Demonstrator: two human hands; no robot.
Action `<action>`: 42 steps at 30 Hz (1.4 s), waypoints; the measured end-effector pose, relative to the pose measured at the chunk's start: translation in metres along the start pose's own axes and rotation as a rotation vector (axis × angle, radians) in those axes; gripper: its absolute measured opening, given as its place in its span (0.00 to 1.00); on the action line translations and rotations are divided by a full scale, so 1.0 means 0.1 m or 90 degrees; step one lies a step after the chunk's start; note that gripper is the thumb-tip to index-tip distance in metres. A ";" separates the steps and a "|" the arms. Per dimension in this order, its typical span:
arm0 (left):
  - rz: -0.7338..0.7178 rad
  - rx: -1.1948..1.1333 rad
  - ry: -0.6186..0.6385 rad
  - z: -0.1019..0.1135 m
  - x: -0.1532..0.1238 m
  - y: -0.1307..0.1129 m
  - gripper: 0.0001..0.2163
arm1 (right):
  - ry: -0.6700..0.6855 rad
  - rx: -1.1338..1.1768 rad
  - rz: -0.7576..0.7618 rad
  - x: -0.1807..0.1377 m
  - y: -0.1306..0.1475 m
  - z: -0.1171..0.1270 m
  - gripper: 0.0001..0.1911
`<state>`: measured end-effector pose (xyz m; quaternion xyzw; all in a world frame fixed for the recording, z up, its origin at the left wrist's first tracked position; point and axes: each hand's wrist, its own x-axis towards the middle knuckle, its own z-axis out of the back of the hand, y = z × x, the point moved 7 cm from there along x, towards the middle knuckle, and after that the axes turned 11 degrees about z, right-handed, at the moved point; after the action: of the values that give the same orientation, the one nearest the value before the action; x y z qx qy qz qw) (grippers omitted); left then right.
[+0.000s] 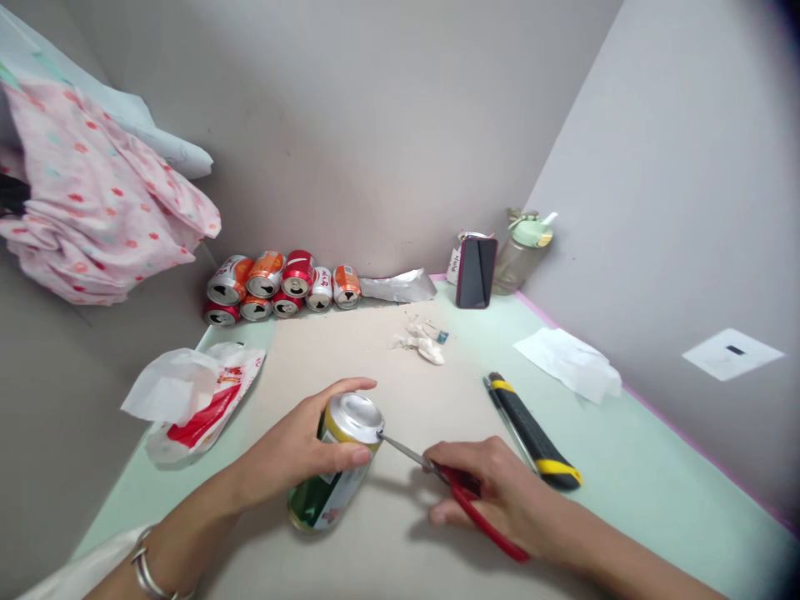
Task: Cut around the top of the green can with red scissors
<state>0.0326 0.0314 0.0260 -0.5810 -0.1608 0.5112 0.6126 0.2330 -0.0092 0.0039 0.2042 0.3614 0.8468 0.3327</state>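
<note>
1. At the near edge of the bench (pixel 625 483), both hands meet over one drink can.
2. The left hand (pixel 300 454) wraps the green can (pixel 331 483): thumb across the front, fingers curled over the top rim, grip closed around it.
3. The green can lies tilted on the bench's beige middle, its silver top turned up and to the right and its base towards the person.
4. The right hand (pixel 493 492) closes its grip on the red-handled scissors (pixel 466 504), with the fingers folded over the handles.
5. The scissor blades run up and to the left, and their tip touches the can right at the top rim, just beside the left thumb.
6. A silver bracelet (pixel 147 571) sits on the left wrist.
7. Just beyond the right hand lies a yellow-and-black utility knife (pixel 531 433), apart from the fingers.
8. Further right there is a white tissue (pixel 572 362), flat on the green surface.
9. To the left, a crumpled red-and-white plastic bag (pixel 193 396) lies near the bench edge.
10. Past the can, in the middle, sit a few small white scraps (pixel 422 342).
11. Against the back wall there is a stack of empty cans (pixel 281 287) on their sides, with a strip of foil (pixel 400 286) beside them.
12. In the back right corner, a phone (pixel 476 272) stands propped up, next to a green-capped bottle (pixel 522 250).
13. High on the left hangs a pink spotted cloth (pixel 93 217).
</note>
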 end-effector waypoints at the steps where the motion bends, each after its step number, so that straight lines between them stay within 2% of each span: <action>1: -0.003 0.008 -0.020 0.00 0.00 -0.01 0.35 | -0.013 -0.031 0.012 0.00 -0.01 0.03 0.27; 5: -0.013 0.033 -0.071 0.01 -0.02 -0.04 0.37 | -0.036 -0.125 0.054 0.01 -0.02 0.10 0.29; 11: -0.006 0.042 -0.039 0.00 0.00 -0.03 0.38 | -0.028 -0.181 0.062 0.00 -0.03 0.07 0.30; 20: 0.003 0.056 -0.022 -0.03 -0.02 -0.03 0.38 | -0.020 -0.255 0.105 -0.06 0.01 0.01 0.22; 24: -0.016 0.102 -0.110 -0.01 -0.03 -0.01 0.37 | -0.048 -0.310 0.116 -0.09 0.06 0.03 0.21; 27: -0.071 0.167 -0.196 0.01 -0.04 -0.03 0.38 | -0.067 -0.345 0.113 -0.08 0.06 0.06 0.21; 30: -0.102 0.199 -0.211 0.00 -0.03 -0.03 0.38 | -0.061 -0.351 0.104 -0.06 0.03 0.05 0.21; 35: -0.046 0.090 -0.143 -0.01 -0.02 -0.01 0.38 | -0.075 -0.355 0.129 -0.04 0.07 0.08 0.21; 38: -0.020 0.000 -0.034 -0.07 -0.02 -0.02 0.37 | -0.098 -0.378 0.178 -0.04 0.16 0.11 0.17; 42: 0.015 -0.027 0.102 -0.13 -0.02 0.01 0.37 | -0.126 -0.421 0.239 -0.04 0.25 0.12 0.12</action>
<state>0.0418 0.0224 0.0223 -0.6348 -0.1150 0.4664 0.6053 0.2329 -0.0194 0.0303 0.2293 -0.0083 0.9398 0.2534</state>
